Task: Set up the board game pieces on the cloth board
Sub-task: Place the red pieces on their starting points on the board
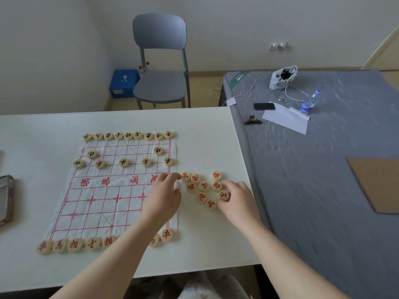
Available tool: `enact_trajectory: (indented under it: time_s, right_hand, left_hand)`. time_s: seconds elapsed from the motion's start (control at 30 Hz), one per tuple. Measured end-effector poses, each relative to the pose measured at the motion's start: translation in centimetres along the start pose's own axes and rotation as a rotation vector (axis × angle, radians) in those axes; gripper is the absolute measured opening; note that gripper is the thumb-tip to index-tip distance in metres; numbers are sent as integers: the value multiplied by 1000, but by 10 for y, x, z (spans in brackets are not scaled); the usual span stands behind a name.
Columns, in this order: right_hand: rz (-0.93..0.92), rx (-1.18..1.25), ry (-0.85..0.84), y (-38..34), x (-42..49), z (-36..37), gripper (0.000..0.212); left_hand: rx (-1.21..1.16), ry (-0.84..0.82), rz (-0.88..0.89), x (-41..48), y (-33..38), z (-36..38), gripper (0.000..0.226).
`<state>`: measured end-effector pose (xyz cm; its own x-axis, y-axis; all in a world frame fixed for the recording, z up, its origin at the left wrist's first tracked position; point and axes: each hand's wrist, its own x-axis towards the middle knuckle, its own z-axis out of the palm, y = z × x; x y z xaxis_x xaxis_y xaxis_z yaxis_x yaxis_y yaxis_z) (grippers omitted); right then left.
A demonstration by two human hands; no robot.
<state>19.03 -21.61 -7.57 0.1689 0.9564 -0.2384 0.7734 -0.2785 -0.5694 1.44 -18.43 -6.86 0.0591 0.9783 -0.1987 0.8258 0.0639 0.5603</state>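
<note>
Reaching over the surface, the left hand, fingers loosely curled and empty, nears the loose red pieces just right of its fingertips; the right hand pinches one.

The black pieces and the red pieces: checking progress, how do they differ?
The black pieces all sit on the board in rows; many red pieces lie clustered off it, on the table. Black fills the far side; red's near row has gaps. Both are round, pale discs.

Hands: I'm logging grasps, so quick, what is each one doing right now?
Left hand: fingers curled at a loose red piece; grip cannot be told.
Right hand: fingers bent onto a red piece on the table; not lifted.
</note>
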Motion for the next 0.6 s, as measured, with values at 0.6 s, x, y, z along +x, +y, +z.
enact_trajectory:
  time_s: [0.6]
  right_hand:
    - [-20,-1,-34,1,3,0,49]
  left_hand:
    - [54,-81,95,13,5,-2,46]
